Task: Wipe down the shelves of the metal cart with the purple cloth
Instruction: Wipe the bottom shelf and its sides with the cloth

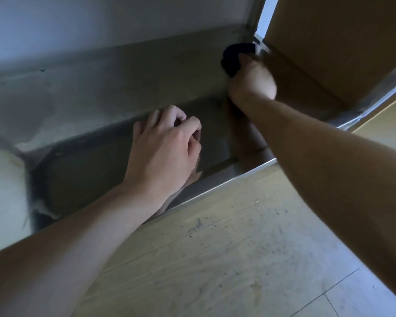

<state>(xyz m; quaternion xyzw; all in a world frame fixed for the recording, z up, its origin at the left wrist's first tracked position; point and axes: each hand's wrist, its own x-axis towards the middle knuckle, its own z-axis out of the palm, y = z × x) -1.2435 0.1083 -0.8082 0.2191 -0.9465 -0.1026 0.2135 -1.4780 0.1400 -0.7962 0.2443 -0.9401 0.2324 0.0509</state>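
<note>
Here the right hand [252, 81] grips the bunched cloth [232, 60] in the far right corner of the shelf [78, 179], hard against the box [329, 42]. The left hand [165, 147] is near, fingers loosely curled and holding nothing. Crowded by the box, the cloth may miss the corner.

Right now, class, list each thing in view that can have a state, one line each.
Cloth: bunched, at the shelf's far corner.
Right hand: grips the cloth.
Left hand: fingers loosely curled, holding nothing, over the shelf; contact unclear.
Shelf: bare metal, reflecting the hands.
Box: standing right of the cloth, top out of view.
</note>
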